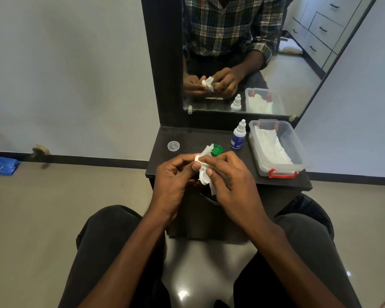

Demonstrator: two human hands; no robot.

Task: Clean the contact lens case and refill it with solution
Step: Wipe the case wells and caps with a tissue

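Nearest you are your knees and forearms, reaching out over the near edge of the dark worktop (282, 181). Your left hand (173, 174) and right hand (229, 176) meet above that edge, both with fingers curled round a crumpled white tissue (203, 172), thumbs pressing into it. The contact lens case itself is hidden inside tissue and fingers, so you cannot tell which part you hold; judging by the grip, you are wiping it dry, held close in so both thumbs can work the paper into it.

Just beyond your fingertips a green cap (217, 150) lies on the worktop, partly behind the tissue, and a clear cap (173, 145) sits further left, well apart; both are off, likely so the wells can be cleaned. The solution bottle (239, 135) stands upright and capped at the far right, just beside a clear plastic box (298, 156) holding spare tissues, all within reach for refilling, which seems not yet begun.

Further back, the mirror (287, 81) repeats your hands gripping the tissue
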